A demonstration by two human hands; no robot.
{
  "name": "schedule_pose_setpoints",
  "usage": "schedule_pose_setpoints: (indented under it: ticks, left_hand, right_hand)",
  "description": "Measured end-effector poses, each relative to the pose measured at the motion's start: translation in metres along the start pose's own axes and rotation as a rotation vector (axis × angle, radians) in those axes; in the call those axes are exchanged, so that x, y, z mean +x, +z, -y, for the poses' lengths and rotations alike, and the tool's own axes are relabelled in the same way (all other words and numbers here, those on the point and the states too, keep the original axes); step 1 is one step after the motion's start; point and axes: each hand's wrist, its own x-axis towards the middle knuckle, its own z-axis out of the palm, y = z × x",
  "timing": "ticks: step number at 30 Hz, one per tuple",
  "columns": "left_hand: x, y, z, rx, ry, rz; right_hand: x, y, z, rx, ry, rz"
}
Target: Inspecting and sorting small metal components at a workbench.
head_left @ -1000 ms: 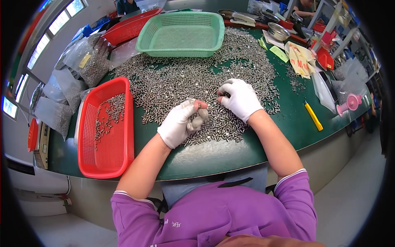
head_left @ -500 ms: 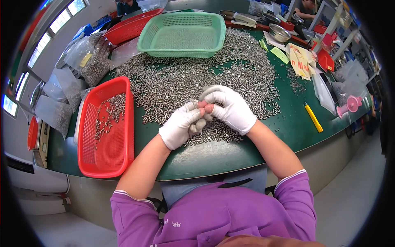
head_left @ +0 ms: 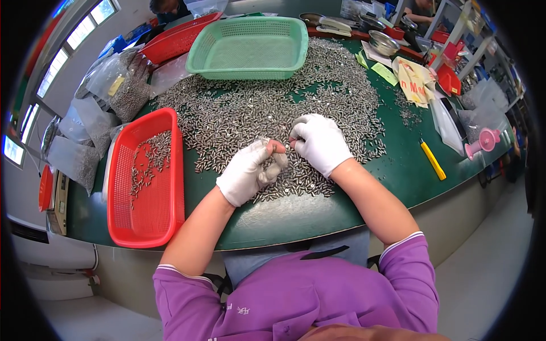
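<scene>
Both my hands wear white gloves with bare fingertips showing, and they hover over a wide spread of small silvery metal pins (head_left: 227,122) on the green table. My left hand (head_left: 242,173) is curled, thumb and forefinger together; whatever lies inside its fingers is hidden. Just right of it, my right hand (head_left: 323,145) pinches low over the pins with its fingertips together. Anything between those tips is too small to make out. A small gap separates the two hands. Left of them stands a red plastic basket (head_left: 151,227) with some pins along its far part.
A green basket (head_left: 244,74) sits at the far side over the pins. Clear bags of small parts (head_left: 128,91) crowd the left edge, beside a scale (head_left: 58,204). On the right lie a yellow cutter (head_left: 433,162), a pink spool-like item (head_left: 483,142) and papers. Other people sit across.
My hands, touching at the fingertips before, have come apart. The right has shifted slightly right, its fingers now lower over the pins; the left stays nearly in place.
</scene>
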Motion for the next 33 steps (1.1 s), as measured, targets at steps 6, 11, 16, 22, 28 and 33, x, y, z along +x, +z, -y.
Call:
schedule_pose_setpoints:
  ticks: [6,11,16,22,28,33]
  left_hand:
    - [0.000,0.000,0.001,-0.014,0.027,-0.008]
    - [0.001,-0.002,0.001,-0.017,0.016,0.092]
    - [0.001,-0.003,0.003,-0.012,0.043,0.063]
    - [0.000,0.002,0.002,-0.023,0.060,0.033]
    - [0.001,-0.003,0.002,0.013,0.094,0.008]
    - [0.001,-0.001,0.002,-0.031,0.055,-0.043]
  right_hand:
    - [0.001,0.000,0.002,0.183,-0.037,-0.139]
    - [0.000,-0.010,0.014,0.564,-0.104,-0.111]
    - [-0.001,-0.007,0.017,0.694,-0.042,-0.049]
    - [-0.002,-0.009,0.016,0.767,-0.046,0.005]
    - [0.001,-0.013,0.009,0.421,0.071,-0.087]
    - [-0.005,-0.009,-0.005,-0.022,0.101,-0.012]
